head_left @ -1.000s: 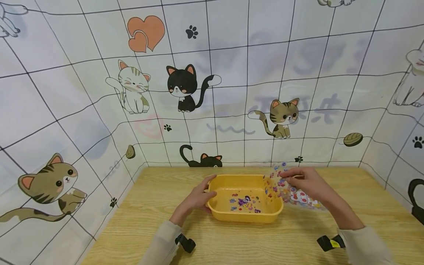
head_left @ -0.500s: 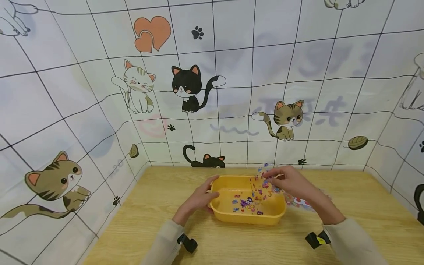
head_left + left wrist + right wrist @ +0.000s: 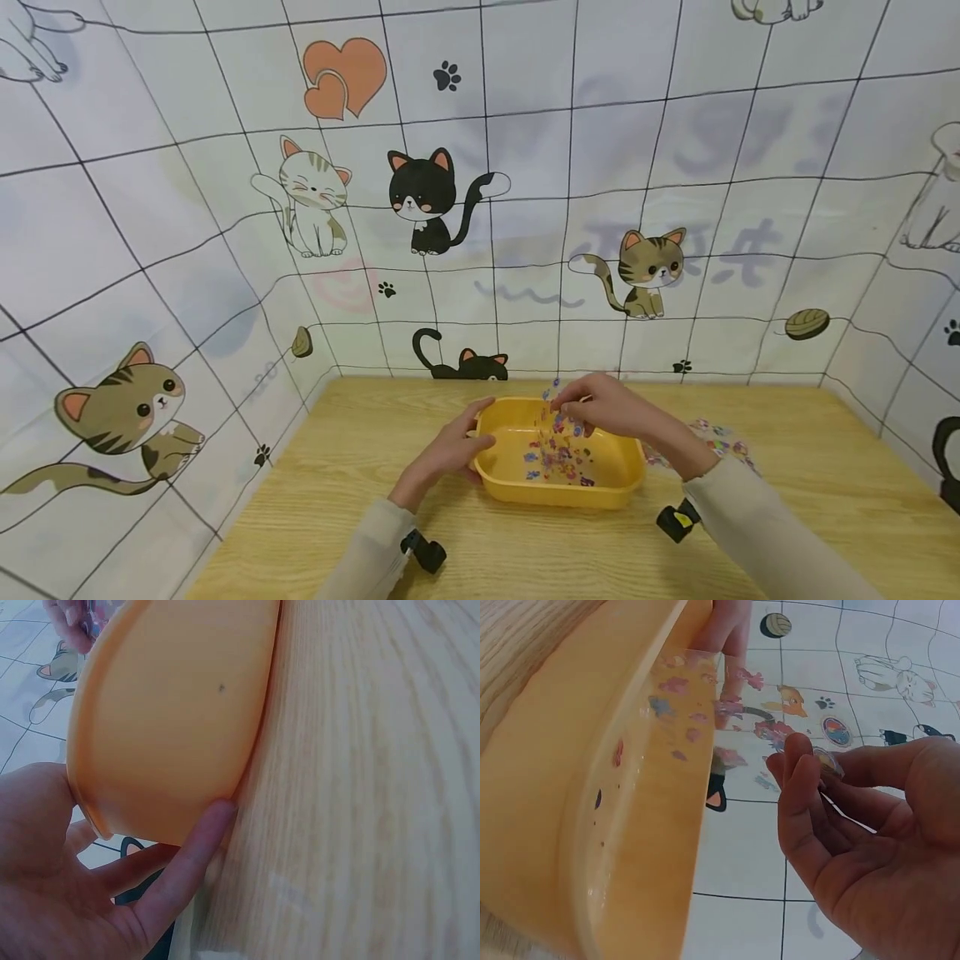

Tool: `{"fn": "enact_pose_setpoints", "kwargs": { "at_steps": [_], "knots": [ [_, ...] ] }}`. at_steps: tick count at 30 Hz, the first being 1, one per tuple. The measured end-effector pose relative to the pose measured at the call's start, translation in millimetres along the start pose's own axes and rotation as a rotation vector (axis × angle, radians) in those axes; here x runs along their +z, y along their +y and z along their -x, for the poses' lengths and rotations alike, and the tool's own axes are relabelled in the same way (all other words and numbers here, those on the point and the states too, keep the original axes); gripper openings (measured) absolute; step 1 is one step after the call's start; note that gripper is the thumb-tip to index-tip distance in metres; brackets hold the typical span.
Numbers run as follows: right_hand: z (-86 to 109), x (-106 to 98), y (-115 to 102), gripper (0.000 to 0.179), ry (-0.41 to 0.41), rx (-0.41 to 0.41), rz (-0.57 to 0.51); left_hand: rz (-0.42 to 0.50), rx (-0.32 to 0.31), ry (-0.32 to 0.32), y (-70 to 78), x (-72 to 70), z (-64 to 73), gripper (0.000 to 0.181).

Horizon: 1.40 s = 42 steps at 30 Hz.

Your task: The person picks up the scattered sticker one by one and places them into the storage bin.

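Note:
A yellow plastic tub [image 3: 555,495] stands on the wooden table, with small colourful cartoon stickers [image 3: 532,466] showing at its bottom. My left hand [image 3: 450,446] grips the tub's left end, thumb over the rim; in the left wrist view its fingers [image 3: 184,862] lie along the outer wall. Above the tub, my right hand [image 3: 611,407] pinches a clear sticker sheet [image 3: 694,712] between thumb and fingertips. The sheet, printed with small cartoon figures, hangs down into the tub and overlaps the stickers at the bottom in the head view.
More clear sticker sheets [image 3: 737,452] lie on the table [image 3: 795,517] right of the tub, partly hidden by my right forearm. A white sheet with cat drawings and black grid lines [image 3: 555,208] rises behind the table and along both sides.
My right hand has carried the clear sticker sheet leftward from the tub's right end to over its middle. The left hand keeps its grip on the tub. More sheets now show on the table.

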State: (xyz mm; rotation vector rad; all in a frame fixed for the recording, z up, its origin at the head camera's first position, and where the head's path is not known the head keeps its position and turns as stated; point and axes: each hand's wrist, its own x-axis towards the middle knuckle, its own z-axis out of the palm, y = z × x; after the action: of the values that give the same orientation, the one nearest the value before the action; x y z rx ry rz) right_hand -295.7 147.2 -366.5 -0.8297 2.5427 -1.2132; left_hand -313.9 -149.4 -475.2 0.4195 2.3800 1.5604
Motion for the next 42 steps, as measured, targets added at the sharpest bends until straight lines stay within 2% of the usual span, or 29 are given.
{"fn": "enact_pose_setpoints", "kwargs": {
  "at_steps": [8, 15, 20, 26, 33, 42],
  "knots": [
    [-10.1, 8, -1, 0.027, -0.036, 0.028, -0.029, 0.018, 0.019, -0.017, -1.4, 1.9, -1.3, 0.067],
    [-12.8, 11, 1, 0.026, -0.033, 0.123, 0.010, 0.007, 0.019, -0.012, -1.3, -0.3, -1.3, 0.068],
    [-14.2, 11, 5, 0.018, -0.045, 0.176, 0.057, -0.003, 0.023, -0.012, -1.1, -0.7, -1.6, 0.067],
    [-17.3, 10, 10, 0.019, -0.060, 0.203, 0.122, -0.015, 0.029, -0.010, -1.0, -0.8, 0.1, 0.067],
    [-22.9, 13, 18, 0.009, -0.080, 0.311, 0.174, -0.017, 0.026, -0.014, -1.9, -0.1, 0.5, 0.067],
    [-32.5, 15, 17, 0.016, -0.136, 0.360, 0.268, -0.019, 0.024, -0.008, 0.6, 0.0, -0.6, 0.066]
  ]
}}
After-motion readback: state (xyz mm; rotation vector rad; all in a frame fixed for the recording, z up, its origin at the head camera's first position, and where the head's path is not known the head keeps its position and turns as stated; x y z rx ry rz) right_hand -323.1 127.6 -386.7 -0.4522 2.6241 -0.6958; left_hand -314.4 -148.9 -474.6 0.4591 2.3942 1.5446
